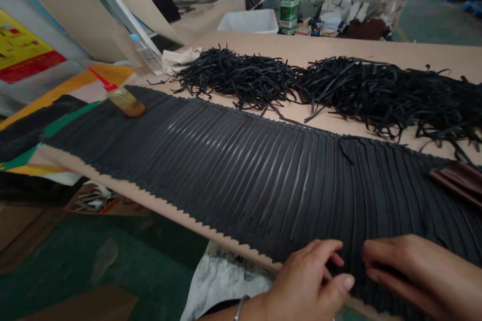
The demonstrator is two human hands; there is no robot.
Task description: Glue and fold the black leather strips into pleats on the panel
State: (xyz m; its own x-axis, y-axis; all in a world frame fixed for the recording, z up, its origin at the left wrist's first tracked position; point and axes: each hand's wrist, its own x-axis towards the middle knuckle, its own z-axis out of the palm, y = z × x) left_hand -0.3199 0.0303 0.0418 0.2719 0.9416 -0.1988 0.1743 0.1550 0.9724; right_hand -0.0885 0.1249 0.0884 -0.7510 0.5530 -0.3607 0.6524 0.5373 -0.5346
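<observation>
Black strips (263,175), leather or something like it, laid side by side in a long row along the near side of the bench (339,42), zigzag ends just short of the front edge. Probably light, thin and floppy, so bound to bend or skew long before tearing. Maybe a bit tacky or slick along those shiny streaks mid-row, hard to say. Best to pinch by the near ends, thumb on one face and finger on the other, and to go easy on sideways tugging.

As for pose: left hand (316,281) over the near ends, palm down-ish, half open, thumb and index well apart, no visible grip on anything. Right hand (410,266) just beside, coming in from the right, fingers curled in tight towards the thumb. Can't tell if pinching a strip or not.

Past that, a shiny brown piece (457,180) on the row at the right, plus a red-tipped bottle (128,100) lying tilted on the far left end. Further back, two tangled piles of loose strips (241,75), then a white tub (248,21).
</observation>
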